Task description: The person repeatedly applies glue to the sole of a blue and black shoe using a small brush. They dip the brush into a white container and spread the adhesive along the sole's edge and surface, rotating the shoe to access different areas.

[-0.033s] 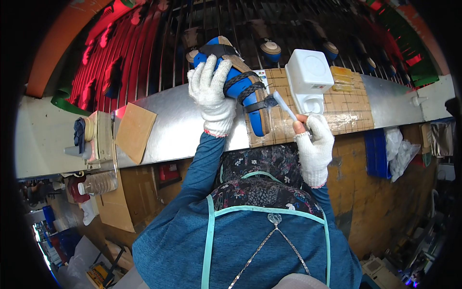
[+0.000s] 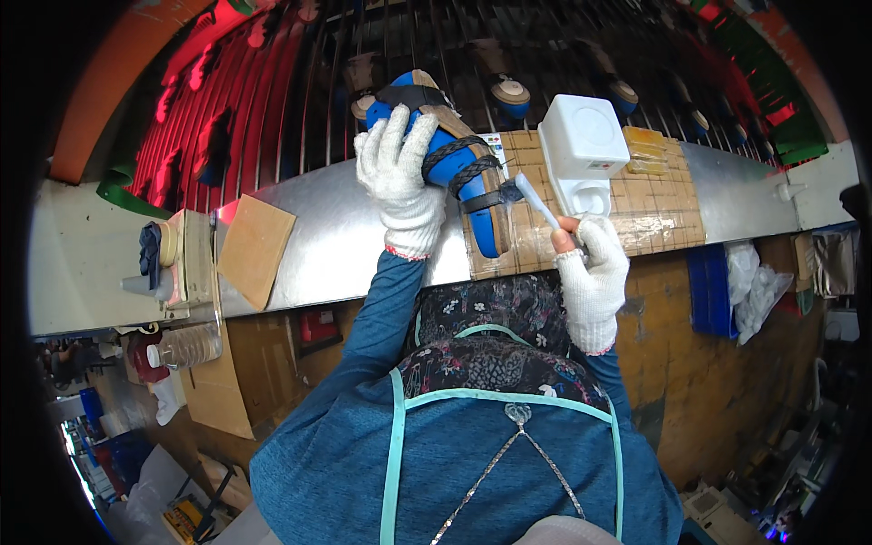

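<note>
My left hand point(image 2: 397, 177), in a white knit glove, is wrapped round a blue shoe last point(image 2: 447, 163) with a tan sole edge. Braided black straps point(image 2: 472, 168) cross the last, which is tilted over the bench's front edge. Between thumb and fingers, my gloved right hand point(image 2: 592, 272) pinches a slim brush point(image 2: 538, 202) with a pale handle; its thumb tip is bare. The brush's dark end meets or nearly meets a loose black strap end point(image 2: 510, 193) sticking out from the last. Exact contact is too small to tell.
A white plastic dispenser point(image 2: 586, 136) stands on a taped cardboard sheet point(image 2: 658, 213) beside yellow blocks point(image 2: 645, 150). Beyond the metal bench point(image 2: 318, 227), a roller conveyor point(image 2: 300, 100) carries more blue lasts. A brown board point(image 2: 257, 250) lies at left; a blue crate point(image 2: 711, 289) is at right.
</note>
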The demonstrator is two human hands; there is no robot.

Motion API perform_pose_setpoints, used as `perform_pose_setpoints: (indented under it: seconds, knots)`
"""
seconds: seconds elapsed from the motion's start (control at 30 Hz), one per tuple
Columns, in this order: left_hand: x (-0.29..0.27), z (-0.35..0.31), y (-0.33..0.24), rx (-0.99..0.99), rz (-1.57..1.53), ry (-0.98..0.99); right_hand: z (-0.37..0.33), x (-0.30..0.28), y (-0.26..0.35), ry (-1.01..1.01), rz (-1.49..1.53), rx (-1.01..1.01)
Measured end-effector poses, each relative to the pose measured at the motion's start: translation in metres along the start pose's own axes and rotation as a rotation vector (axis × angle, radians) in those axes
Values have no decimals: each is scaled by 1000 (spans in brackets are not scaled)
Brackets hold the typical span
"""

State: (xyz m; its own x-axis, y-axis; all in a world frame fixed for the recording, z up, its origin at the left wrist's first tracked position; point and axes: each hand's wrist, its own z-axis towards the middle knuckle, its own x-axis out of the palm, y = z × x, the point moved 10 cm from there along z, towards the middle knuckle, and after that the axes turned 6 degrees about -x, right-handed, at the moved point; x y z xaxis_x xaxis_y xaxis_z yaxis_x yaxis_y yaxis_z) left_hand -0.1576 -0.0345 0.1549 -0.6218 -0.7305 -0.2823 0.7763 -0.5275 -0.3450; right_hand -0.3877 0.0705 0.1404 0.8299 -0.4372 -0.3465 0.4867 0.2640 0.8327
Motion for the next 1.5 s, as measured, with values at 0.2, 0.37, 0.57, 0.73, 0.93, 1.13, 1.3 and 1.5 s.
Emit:
perform_pose_setpoints:
  seconds: [0.2, 0.37, 0.57, 0.73, 0.93, 1.13, 1.3, 1.5]
  knots:
    - [7, -2, 6, -64, 28, 110, -9, 1, -7, 83, 65, 88]
    - [11, -4, 9, -131, 22, 133, -19, -1, -6, 109, 138, 148]
    - [9, -3, 1, -82, 97, 131, -18, 4, -7, 50, 144, 192]
    - [5, -1, -1, -76, 106, 95, -10, -1, 3, 12, -8, 94]
    - [2, 1, -1, -49, 101, 65, -2, -8, 15, -85, -167, -62]
    - [5, 5, 3, -100, 67, 99, 2, -6, 10, -42, -84, -64]
    - [16, 8, 4, -228, -35, 195, 5, -4, 7, -11, 8, -57]
    - [40, 3, 4, -386, -174, 450, 25, -10, 29, -49, -86, -282]
